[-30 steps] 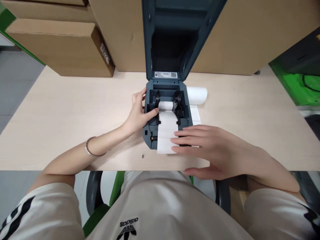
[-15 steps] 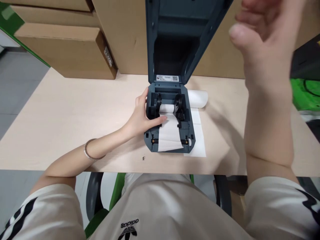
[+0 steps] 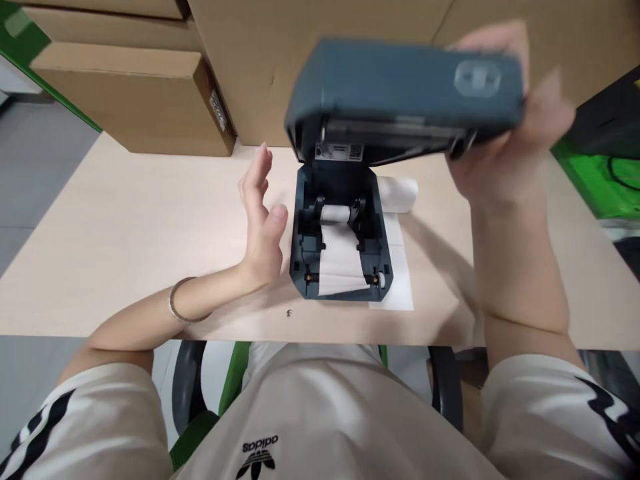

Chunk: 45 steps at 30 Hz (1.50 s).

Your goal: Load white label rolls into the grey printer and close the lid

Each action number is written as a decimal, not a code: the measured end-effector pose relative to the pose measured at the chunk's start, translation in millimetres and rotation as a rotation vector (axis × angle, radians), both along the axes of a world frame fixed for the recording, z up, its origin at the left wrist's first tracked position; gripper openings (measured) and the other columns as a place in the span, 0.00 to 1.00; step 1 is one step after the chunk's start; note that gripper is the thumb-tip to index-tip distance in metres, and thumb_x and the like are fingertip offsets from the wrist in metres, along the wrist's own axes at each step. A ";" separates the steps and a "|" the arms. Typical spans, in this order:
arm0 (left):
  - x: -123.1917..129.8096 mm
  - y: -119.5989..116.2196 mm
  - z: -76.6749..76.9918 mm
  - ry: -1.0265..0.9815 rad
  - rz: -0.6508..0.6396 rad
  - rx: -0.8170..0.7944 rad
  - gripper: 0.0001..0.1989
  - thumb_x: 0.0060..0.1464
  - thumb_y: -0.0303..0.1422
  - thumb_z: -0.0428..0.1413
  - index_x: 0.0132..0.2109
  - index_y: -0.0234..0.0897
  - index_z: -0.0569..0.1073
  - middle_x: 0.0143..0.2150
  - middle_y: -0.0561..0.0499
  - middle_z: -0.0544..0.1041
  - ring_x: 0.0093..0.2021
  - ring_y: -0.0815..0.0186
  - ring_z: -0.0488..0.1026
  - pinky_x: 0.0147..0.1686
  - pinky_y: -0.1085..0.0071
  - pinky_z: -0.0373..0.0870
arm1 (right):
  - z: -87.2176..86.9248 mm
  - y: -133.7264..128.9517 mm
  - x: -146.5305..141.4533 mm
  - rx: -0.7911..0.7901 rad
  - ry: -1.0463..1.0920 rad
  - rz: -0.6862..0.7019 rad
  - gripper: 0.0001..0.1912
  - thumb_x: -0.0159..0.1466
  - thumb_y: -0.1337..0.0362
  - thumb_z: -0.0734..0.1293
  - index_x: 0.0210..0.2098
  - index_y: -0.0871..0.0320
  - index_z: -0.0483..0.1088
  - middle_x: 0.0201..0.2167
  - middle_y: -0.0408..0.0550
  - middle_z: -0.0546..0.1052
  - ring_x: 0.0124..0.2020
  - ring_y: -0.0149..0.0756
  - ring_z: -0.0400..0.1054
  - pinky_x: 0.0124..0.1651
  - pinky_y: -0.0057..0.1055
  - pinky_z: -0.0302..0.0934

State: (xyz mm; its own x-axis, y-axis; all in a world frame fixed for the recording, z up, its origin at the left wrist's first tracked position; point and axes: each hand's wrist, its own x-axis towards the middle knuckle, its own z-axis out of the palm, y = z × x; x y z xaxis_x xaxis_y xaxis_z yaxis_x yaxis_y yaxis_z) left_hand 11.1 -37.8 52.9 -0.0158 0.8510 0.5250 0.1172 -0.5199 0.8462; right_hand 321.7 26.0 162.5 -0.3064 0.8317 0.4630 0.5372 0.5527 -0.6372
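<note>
A dark blue-grey label printer (image 3: 299, 257) stands on the table with its inside exposed. Within it, a small white paper roll (image 3: 335, 213) sits between two black holders, and its paper strip (image 3: 343, 260) runs forward over the roller to the front edge. My right hand (image 3: 515, 120) grips the right side of the printer's lid (image 3: 390, 80), which is partly lowered and smeared by motion. Just left of the printer, my left hand (image 3: 263, 227) is raised with its fingers apart, touching nothing.
A larger white paper roll (image 3: 399, 194) lies behind the printer's right side, with a white sheet (image 3: 399, 273) beside it. Cardboard boxes (image 3: 125, 100) line the back of the table. A green item (image 3: 615, 183) and a dark object are at the right.
My right hand has taken hold of the lid and swung it forward and down from upright. My left hand has let go of the printer and paper and moved left.
</note>
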 end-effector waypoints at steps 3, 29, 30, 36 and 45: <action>3.9 4.6 0.6 -0.097 -0.013 -0.045 0.38 0.76 0.73 0.51 0.80 0.63 0.66 0.91 0.53 0.64 0.94 0.41 0.56 0.93 0.44 0.59 | -10.3 -32.0 16.1 0.186 -0.103 0.334 0.46 0.78 0.18 0.59 0.75 0.42 0.75 0.81 0.59 0.74 0.84 0.60 0.69 0.90 0.56 0.63; -9.9 32.3 -53.6 0.069 -0.364 -0.044 0.49 0.70 0.71 0.65 0.89 0.71 0.60 0.95 0.63 0.58 0.98 0.33 0.45 0.98 0.34 0.45 | -64.8 -84.5 4.5 0.282 -0.431 0.395 0.64 0.73 0.21 0.74 0.92 0.49 0.53 0.78 0.61 0.75 0.84 0.71 0.69 0.87 0.75 0.62; -9.4 31.2 -51.2 0.068 -0.362 -0.048 0.49 0.70 0.71 0.65 0.89 0.71 0.61 0.95 0.63 0.58 0.98 0.32 0.45 0.98 0.34 0.45 | -64.5 -85.3 4.0 0.291 -0.428 0.392 0.64 0.73 0.22 0.74 0.92 0.49 0.52 0.77 0.62 0.75 0.84 0.71 0.69 0.87 0.76 0.62; -6.1 29.2 -44.1 0.063 -0.327 -0.091 0.51 0.66 0.75 0.66 0.87 0.67 0.66 0.94 0.60 0.61 0.97 0.31 0.46 0.98 0.32 0.45 | -70.7 -90.6 -2.6 0.329 -0.377 0.368 0.56 0.79 0.26 0.70 0.92 0.47 0.53 0.77 0.62 0.74 0.84 0.70 0.68 0.87 0.79 0.60; -4.2 30.3 -47.1 0.065 -0.272 -0.076 0.52 0.64 0.79 0.64 0.86 0.66 0.68 0.92 0.57 0.65 0.97 0.32 0.50 0.97 0.34 0.49 | -67.1 -89.6 0.7 0.309 -0.391 0.391 0.52 0.78 0.25 0.72 0.88 0.47 0.60 0.78 0.61 0.75 0.85 0.67 0.68 0.88 0.78 0.60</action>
